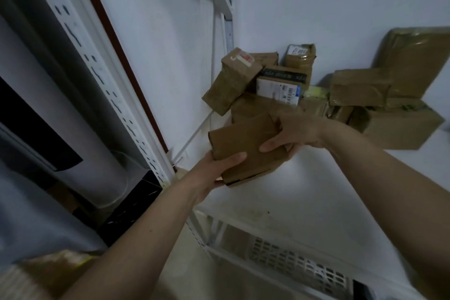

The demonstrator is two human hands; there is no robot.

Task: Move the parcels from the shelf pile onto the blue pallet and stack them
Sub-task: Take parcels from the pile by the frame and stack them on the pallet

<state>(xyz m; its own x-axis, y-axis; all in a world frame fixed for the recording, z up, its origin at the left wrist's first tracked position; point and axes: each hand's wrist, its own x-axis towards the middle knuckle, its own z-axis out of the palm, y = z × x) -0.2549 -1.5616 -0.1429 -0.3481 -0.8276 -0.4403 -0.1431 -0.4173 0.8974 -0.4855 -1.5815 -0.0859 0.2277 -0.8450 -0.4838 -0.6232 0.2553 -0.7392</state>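
A flat brown cardboard parcel is held just above the white shelf board, tilted. My left hand grips its near lower corner from below. At its far right edge my right hand clasps it, thumb on top. Behind it lies the shelf pile: several brown taped parcels, one leaning box with a red label and one with a white barcode label. The blue pallet is not in view.
Larger taped parcels stand at the right against the white wall. A perforated white shelf upright runs diagonally at the left, beside a grey rounded appliance. Another brown parcel shows at the bottom left. A lower shelf with a white grille lies below.
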